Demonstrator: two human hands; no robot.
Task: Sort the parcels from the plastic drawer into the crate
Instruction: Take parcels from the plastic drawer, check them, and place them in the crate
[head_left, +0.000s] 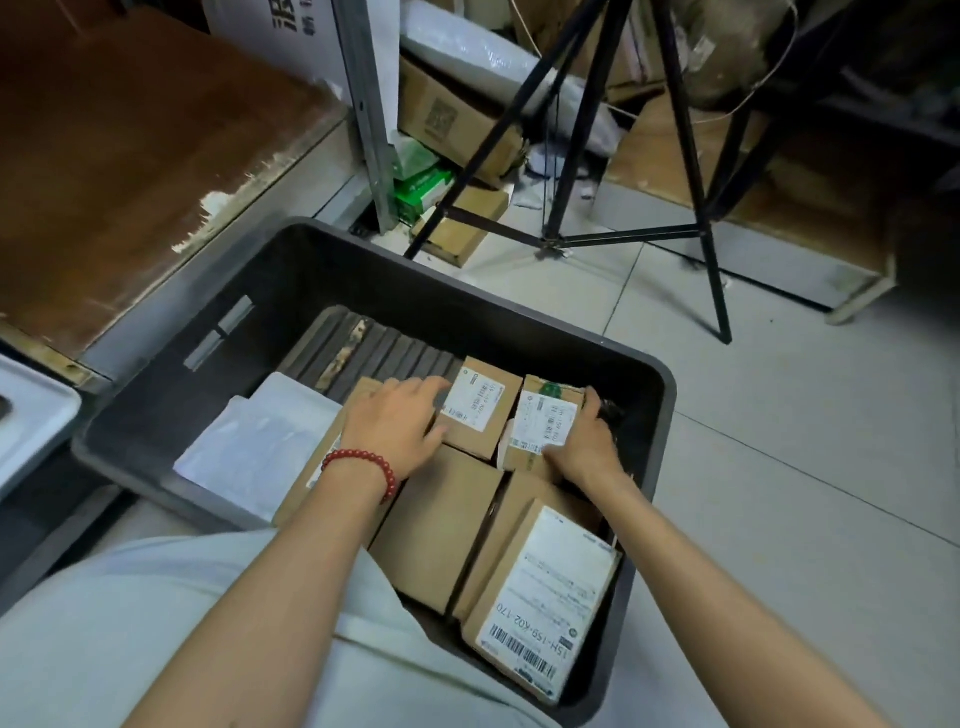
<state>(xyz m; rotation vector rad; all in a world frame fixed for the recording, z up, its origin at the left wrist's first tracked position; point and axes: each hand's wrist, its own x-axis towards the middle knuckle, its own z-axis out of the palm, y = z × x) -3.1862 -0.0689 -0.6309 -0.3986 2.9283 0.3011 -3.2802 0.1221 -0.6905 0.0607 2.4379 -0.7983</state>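
- Grey plastic crate sits on the tiled floor, its right half packed with cardboard parcels and its far end showing bare ribbed bottom.
- Right hand grips a small taped box, fingers curled round its outer edge, squeezed between box and right wall with barely any gap.
- Left hand, with a red bead bracelet at the wrist, lies flat and spread, fingertips touching a labelled box just beside the taped one.
- Nearer the body a plain box and a large labelled parcel stand tight together.
- White mailer bag lies flat along the left side.
- Beyond the far rim, tripod legs spread over the tiles, near a metal shelf post.
- White plastic corner shows at the far left; I cannot tell whether it is the drawer.
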